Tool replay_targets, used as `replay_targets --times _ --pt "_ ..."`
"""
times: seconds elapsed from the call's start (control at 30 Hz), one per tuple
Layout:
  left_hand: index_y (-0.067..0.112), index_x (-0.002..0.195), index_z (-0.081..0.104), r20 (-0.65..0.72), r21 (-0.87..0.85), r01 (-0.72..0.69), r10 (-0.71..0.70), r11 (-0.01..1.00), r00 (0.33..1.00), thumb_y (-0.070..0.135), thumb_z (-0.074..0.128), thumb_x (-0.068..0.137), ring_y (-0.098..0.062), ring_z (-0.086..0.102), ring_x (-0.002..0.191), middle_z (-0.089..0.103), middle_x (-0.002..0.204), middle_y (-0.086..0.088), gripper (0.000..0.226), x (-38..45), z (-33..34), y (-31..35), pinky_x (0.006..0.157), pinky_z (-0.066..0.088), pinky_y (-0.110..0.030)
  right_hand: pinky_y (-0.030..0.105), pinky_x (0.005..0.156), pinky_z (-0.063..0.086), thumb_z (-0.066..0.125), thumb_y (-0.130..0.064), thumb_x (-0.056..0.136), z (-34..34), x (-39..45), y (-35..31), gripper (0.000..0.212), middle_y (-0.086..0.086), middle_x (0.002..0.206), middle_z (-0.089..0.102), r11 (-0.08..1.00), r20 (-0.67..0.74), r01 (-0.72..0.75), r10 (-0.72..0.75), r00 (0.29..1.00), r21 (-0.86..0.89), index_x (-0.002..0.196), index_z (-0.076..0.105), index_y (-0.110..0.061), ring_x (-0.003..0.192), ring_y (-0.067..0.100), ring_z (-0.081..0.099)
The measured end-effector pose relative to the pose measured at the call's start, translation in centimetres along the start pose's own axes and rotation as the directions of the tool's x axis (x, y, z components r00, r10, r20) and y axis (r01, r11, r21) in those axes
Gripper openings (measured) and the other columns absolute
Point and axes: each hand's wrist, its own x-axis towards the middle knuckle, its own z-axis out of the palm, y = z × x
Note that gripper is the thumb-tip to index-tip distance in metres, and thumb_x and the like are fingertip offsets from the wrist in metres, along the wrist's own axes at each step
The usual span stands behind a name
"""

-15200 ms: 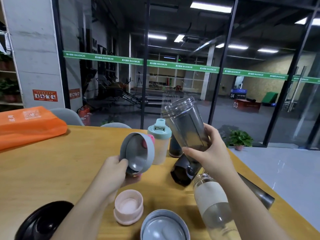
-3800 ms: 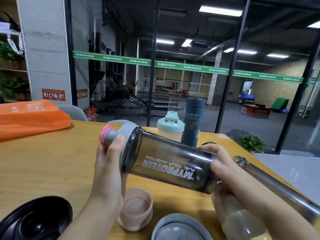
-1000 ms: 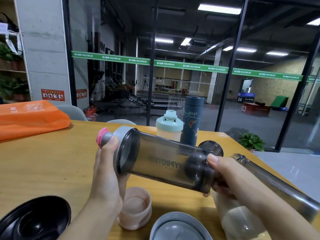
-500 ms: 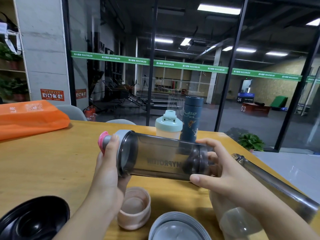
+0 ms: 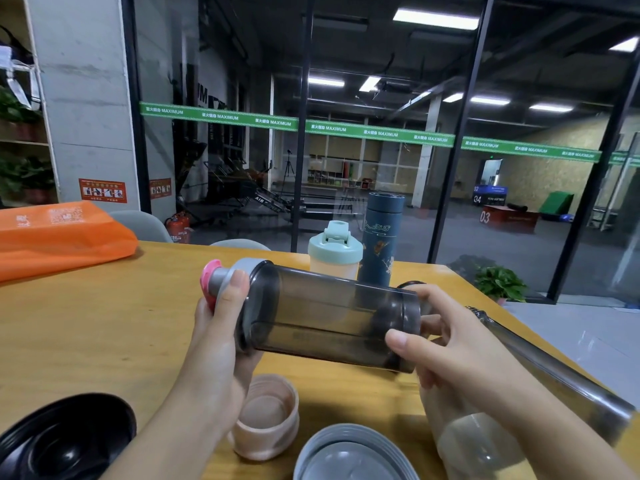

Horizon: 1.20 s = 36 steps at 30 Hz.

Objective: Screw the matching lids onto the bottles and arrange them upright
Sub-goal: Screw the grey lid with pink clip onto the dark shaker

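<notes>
Shaker bottle (image 5: 325, 317), smoked plastic, likely light, rigid and slick, lies level above the bench (image 5: 104, 317). Left hand (image 5: 221, 337) grips its grey lid (image 5: 239, 275); right hand (image 5: 446, 341) clasps the base, judged the surest holds.

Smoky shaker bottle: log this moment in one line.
smoky shaker bottle sideways above table | left hand grips grey lid | right hand grips base

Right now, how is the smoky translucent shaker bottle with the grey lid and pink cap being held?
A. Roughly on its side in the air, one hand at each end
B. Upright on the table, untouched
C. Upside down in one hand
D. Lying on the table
A: the smoky shaker bottle lies roughly horizontal above the wooden table, left hand gripping its grey lid, right hand round its base.
</notes>
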Motion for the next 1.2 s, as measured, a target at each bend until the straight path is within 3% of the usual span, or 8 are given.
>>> replay_targets --times 0.17,0.3,0.5,0.6,0.7,0.83,1.0,1.2 --pt "0.036 0.131 0.05 0.06 0.004 -0.023 0.022 1.0 0.998 0.053 0.071 0.057 -0.006 0.07 0.086 0.072 0.11 0.005 0.079 -0.2 0.1 0.1 0.066 0.058 -0.027 0.014 0.041 0.036 0.065 -0.07 0.067 0.2 0.0 -0.2 0.048 -0.009 0.044 0.054 0.999 -0.046 -0.037 0.036 0.998 -0.023 0.094 0.054 -0.031 0.043 0.01 0.051" --pt "0.03 0.132 0.05 0.078 0.033 -0.048 0.045 0.998 0.996 0.067 0.086 0.028 -0.008 0.07 0.093 0.071 0.114 0.002 0.117 0.0 -0.1 0.1 0.066 0.058 -0.027 0.015 0.043 0.037 0.049 -0.072 0.058 0.2 0.1 0.0 0.048 -0.008 0.044 0.054 0.997 -0.051 -0.055 0.053 0.997 -0.045 0.09 0.05 -0.036 0.045 0.007 0.052" --pt "0.031 0.113 0.055 0.076 0.068 -0.137 0.131 0.988 0.988 0.061 0.089 0.021 -0.004 0.071 0.081 0.074 0.093 0.011 0.102 -0.1 0.1 0.0 0.061 0.058 -0.024 0.013 0.043 0.032 0.041 -0.071 0.056 0.2 0.4 0.3 0.042 -0.008 0.038 0.048 0.997 -0.01 -0.081 0.081 0.997 -0.002 0.074 0.042 -0.033 0.041 0.006 0.048" --pt "0.027 0.126 0.053 0.072 0.054 -0.122 0.118 0.991 0.99 0.049 0.082 0.051 -0.009 0.071 0.087 0.072 0.109 0.002 0.083 -0.3 -0.1 0.4 0.063 0.058 -0.03 0.019 0.044 0.033 0.038 -0.08 0.067 0.2 0.9 0.8 0.07 0.003 0.055 0.065 0.976 0.037 -0.163 0.16 0.987 0.145 0.092 0.062 -0.02 0.042 0.011 0.05" --pt "0.026 0.13 0.052 0.057 0.069 -0.176 0.172 0.982 0.983 0.06 0.088 0.035 -0.011 0.071 0.09 0.071 0.112 0.001 0.107 -0.7 0.3 1.1 0.063 0.058 -0.03 0.027 0.048 0.037 0.028 -0.078 0.069 0.3 1.3 1.0 0.08 0.021 0.091 0.072 0.936 0.047 -0.195 0.189 0.981 0.294 0.108 0.064 -0.017 0.054 0.023 0.055" --pt "0.038 0.117 0.052 -0.011 0.175 -0.297 0.303 0.939 0.953 0.057 0.085 0.038 -0.014 0.068 0.102 0.069 0.111 0.009 0.088 -0.8 0.9 2.3 0.085 0.056 -0.04 0.024 0.043 0.038 0.024 -0.067 0.082 0.5 2.2 1.7 0.066 0.011 0.082 0.068 0.906 -0.039 -0.232 0.262 0.964 0.354 0.093 0.06 -0.012 0.047 0.025 0.056" --pt "0.037 0.115 0.043 0.058 0.565 -0.465 0.53 0.681 0.846 0.05 0.079 0.055 -0.008 0.057 0.106 0.054 0.117 0.008 0.071 -0.4 3.1 5.3 0.099 0.047 -0.036 0.019 0.032 0.03 0.025 -0.059 0.091 0.5 2.8 1.6 0.059 0.008 0.065 0.054 0.865 -0.057 -0.272 0.324 0.944 0.421 0.076 0.049 -0.008 0.034 0.02 0.045" --pt "0.036 0.128 0.04 0.281 0.846 -0.466 0.526 0.259 0.802 0.037 0.083 0.064 -0.015 0.038 0.118 0.031 0.127 0.003 0.078 2.2 5.9 5.9 0.099 0.029 -0.024 0.018 0.03 0.026 0.027 -0.055 0.095 0.4 2.4 1.3 0.053 0.0 0.048 0.053 0.892 -0.009 -0.285 0.308 0.951 0.352 0.069 0.046 -0.013 0.035 0.015 0.041"
